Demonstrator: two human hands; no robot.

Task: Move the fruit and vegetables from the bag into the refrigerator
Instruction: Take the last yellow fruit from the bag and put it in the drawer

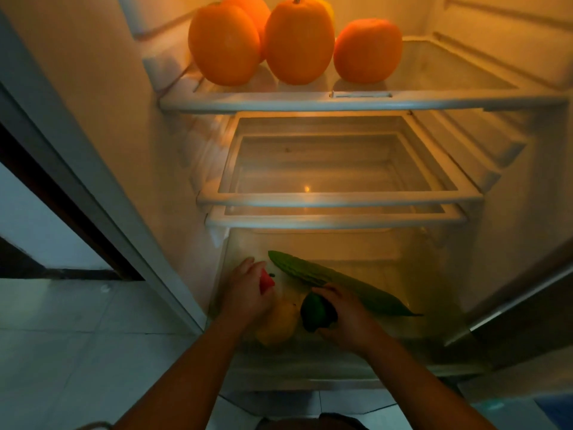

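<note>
In the refrigerator's bottom drawer [434, 293], a red pepper [267, 281] is gripped in the curled fingers of the left hand [248, 294] at the drawer's left side. A green pepper [316, 311] is held in the curled right hand [348, 316] near the drawer's middle. A yellow fruit [279, 325] lies between the two hands, toward the drawer's front. A cucumber [356, 290] lies just behind them, its long axis running from the drawer's back left to its front right. Bare drawer floor is judged nearest the right hand. Oranges [297, 41] sit well above the drawer.
</note>
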